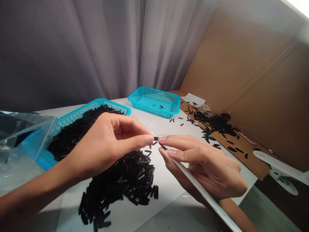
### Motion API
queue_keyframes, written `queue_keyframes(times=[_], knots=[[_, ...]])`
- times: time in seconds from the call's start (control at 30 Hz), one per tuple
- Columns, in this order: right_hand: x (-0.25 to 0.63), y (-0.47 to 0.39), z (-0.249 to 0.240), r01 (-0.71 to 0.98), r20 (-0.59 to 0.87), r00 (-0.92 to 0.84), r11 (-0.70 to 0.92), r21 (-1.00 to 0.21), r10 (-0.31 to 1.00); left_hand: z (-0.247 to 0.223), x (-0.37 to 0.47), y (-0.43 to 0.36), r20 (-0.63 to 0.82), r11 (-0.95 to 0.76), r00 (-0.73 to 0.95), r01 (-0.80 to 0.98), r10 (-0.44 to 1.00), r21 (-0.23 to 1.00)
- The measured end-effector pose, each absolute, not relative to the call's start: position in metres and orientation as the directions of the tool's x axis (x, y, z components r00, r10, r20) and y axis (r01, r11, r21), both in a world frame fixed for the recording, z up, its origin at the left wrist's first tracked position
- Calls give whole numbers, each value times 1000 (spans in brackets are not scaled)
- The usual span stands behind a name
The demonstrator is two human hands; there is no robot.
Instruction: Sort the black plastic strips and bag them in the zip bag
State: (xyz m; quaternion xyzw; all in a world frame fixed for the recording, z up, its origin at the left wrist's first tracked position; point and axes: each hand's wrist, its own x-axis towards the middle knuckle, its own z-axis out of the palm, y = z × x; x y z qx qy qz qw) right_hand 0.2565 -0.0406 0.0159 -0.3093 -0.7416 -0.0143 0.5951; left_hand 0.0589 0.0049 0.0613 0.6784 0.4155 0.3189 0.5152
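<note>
My left hand (pixel 109 138) pinches one end of a small black piece (pixel 156 138) between thumb and fingertips, above the white tabletop. The other end of that piece meets the fingertips of my right hand (pixel 201 161). My right fingers are closed on a long, thin, white-handled tool (pixel 193 182) with a dark, narrow tip, which points up at the black piece. Whether the tip touches the piece I cannot tell. Below my hands lies a heap of similar slim black pieces (pixel 123 180) on a white sheet (pixel 154 206).
A blue basket (pixel 96 102) full of black pieces stands at left, beside a clear plastic bag (pixel 26 138). Another blue basket (pixel 154 109), with a few pieces inside, stands at the back. More pieces (pixel 212 124) are scattered along the brown cardboard (pixel 256 161) at right.
</note>
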Motion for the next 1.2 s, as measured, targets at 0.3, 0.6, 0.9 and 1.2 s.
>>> queue_keyframes(times=[0.3,0.6,0.9,1.2], knots=[[259,-41,13,482,887,-113,805,-344,447,57,59,8,22,-150,481,230,876,962],[255,-44,9,415,847,-40,780,-469,530,57,61,10,-4,-121,487,224,874,967],[255,-41,8,411,872,-124,824,-389,474,40,65,16,-39,-5,593,72,804,997],[262,-34,6,450,916,-240,873,-188,321,39,65,16,-97,50,610,93,786,994]])
